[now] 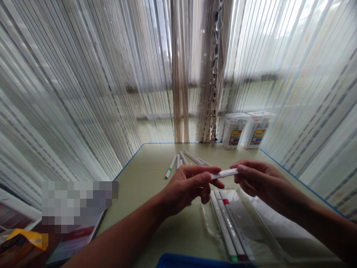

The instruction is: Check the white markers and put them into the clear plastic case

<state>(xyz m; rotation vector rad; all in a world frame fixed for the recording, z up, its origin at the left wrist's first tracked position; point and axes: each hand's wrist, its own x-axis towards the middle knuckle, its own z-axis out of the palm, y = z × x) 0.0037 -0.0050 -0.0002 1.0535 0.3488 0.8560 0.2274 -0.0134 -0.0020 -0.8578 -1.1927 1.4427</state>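
Note:
Between my two hands a white marker (228, 172) is held almost level above the table. My left hand (192, 182) pinches its left end, where a thin pinkish band shows. The right end sits between the thumb and fingers of my right hand (256, 176). Just below lies an open clear plastic case (245, 208) with several white markers (227, 219) side by side in it, one with a green tip and one with a dark red band. Beyond my left hand, loose white markers (173, 165) are scattered on the table, one with a green band.
Two clear boxes of markers (235, 132) (257, 132) stand at the table's far right corner. A blue object (195, 261) shows at the near edge. Sheer string curtains (83, 74) hang behind the pale green table (134, 171). Printed items (75, 238) lie at lower left, partly blurred out.

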